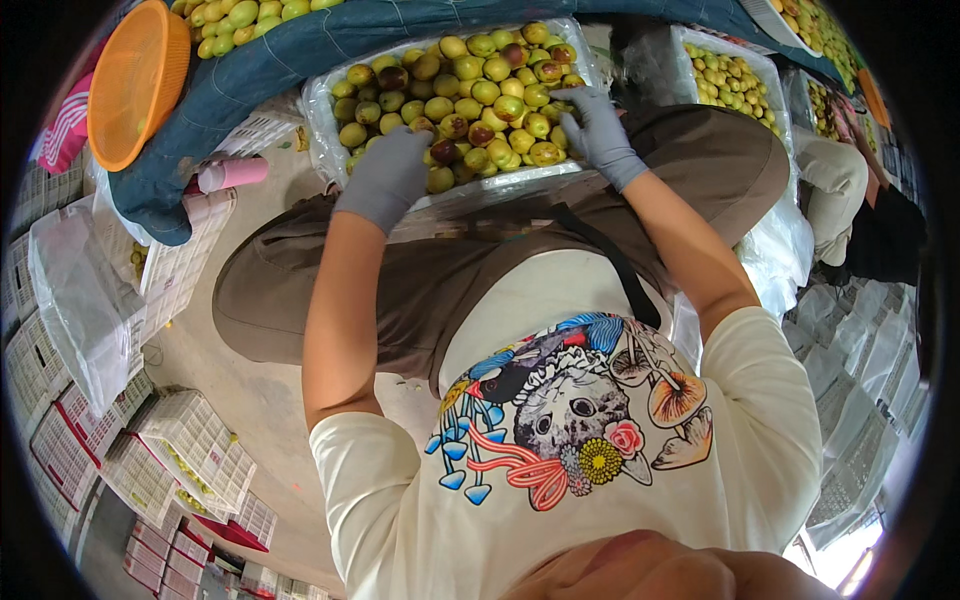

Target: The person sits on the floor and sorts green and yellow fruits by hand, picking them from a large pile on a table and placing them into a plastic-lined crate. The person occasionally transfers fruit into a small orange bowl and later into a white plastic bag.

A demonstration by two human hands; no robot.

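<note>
A white crate lined with clear plastic stands before my lap, filled with green jujubes, several of them marked reddish brown. My left hand, in a grey glove, lies over the crate's near left part. Its fingers curl down onto the fruit, and the fingertips are mostly hidden behind the back of the hand. At the crate's right side is my right hand, gloved the same way. Its thumb and forefinger are spread around a jujube near the rim, and no firm grip on it shows.
A blue padded cloth edge curves behind the crate, with more jujubes beyond. An orange basket and pink bottle are at left. Stacked white crates line the left. Another fruit crate and a seated person are right.
</note>
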